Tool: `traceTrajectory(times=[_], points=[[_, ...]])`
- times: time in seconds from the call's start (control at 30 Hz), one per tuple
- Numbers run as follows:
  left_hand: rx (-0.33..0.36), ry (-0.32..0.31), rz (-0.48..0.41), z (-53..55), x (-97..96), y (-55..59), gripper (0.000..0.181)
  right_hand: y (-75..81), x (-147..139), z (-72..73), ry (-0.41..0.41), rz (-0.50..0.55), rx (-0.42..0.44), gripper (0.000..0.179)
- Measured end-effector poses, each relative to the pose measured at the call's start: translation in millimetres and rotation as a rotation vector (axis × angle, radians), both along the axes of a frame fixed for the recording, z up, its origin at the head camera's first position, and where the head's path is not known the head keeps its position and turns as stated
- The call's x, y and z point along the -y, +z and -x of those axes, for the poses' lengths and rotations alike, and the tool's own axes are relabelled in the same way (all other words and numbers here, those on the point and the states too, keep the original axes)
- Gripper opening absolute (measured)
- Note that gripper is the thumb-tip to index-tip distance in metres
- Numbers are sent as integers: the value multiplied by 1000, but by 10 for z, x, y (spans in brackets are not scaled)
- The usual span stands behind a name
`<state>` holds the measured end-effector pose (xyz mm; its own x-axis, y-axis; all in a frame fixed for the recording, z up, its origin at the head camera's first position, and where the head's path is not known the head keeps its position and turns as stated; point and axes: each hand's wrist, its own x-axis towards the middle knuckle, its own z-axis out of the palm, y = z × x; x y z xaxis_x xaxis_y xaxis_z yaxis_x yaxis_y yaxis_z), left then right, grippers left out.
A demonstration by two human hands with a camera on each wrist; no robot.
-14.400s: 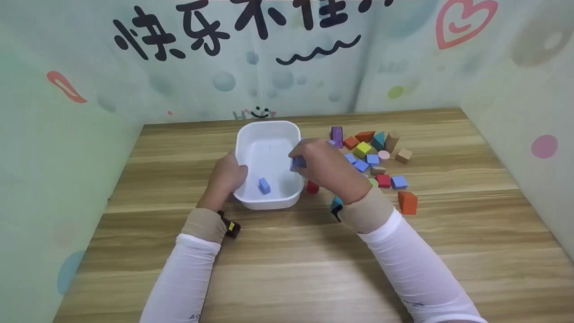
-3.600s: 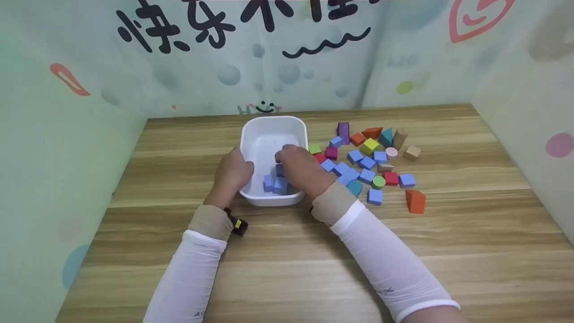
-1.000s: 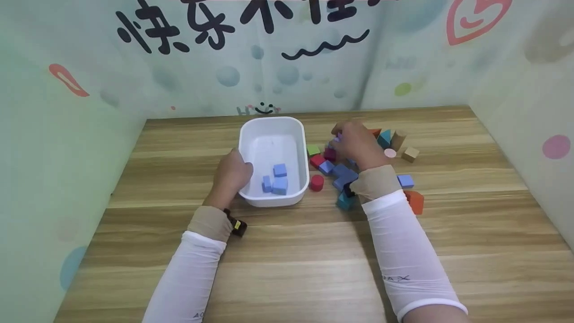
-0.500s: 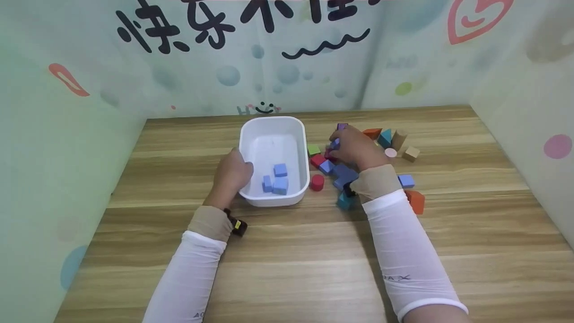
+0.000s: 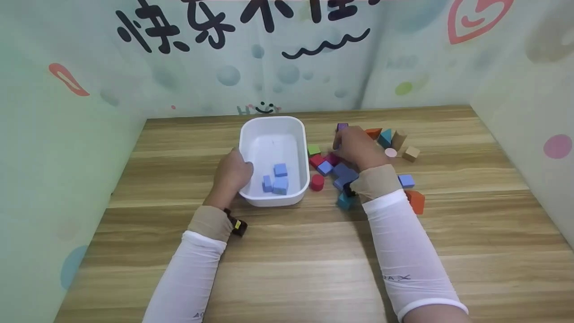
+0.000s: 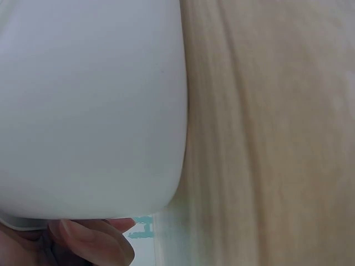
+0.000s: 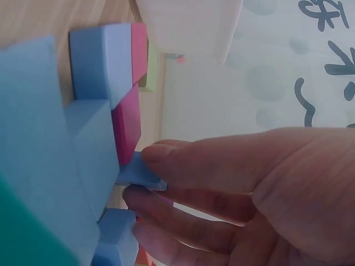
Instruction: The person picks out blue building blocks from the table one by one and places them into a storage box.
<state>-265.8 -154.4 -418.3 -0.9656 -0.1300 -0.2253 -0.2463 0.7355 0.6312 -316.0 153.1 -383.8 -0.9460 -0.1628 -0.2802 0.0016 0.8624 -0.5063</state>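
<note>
My left hand (image 5: 233,172) grips the left side of a white plastic tub (image 5: 272,202), thumb over the rim; in the left wrist view its fingers (image 6: 91,244) show at the tub's wall. Three blue blocks (image 5: 280,185) lie near the tub's front end. Right of the tub, my right hand (image 5: 360,148) is down among loose toy blocks. The right wrist view has its thumb and a finger pinching a small blue block (image 7: 140,169), mostly hidden in the head view. A magenta block (image 7: 127,124) stands right beside that block.
Near the tub's right wall are a green block (image 5: 313,150), a red block (image 5: 316,161) and a red cylinder (image 5: 317,182). An orange wedge (image 5: 415,202) and a wooden cube (image 5: 411,154) lie farther right. My right forearm covers part of the pile.
Blue blocks in the tub went from one to three. My right hand left the tub for the pile and pinches another blue block; the magenta block shifted slightly. My left hand stayed on the tub.
</note>
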Motion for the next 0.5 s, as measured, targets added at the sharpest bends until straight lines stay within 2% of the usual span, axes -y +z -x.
traceTrajectory(times=[0.23,0.5], points=[[12,7,-27,1,-1,-1,64,23,6,-19,-18,23,-13,24],[35,16,-31,12,-11,3,65,88,0,-6,-11,16,10,29]])
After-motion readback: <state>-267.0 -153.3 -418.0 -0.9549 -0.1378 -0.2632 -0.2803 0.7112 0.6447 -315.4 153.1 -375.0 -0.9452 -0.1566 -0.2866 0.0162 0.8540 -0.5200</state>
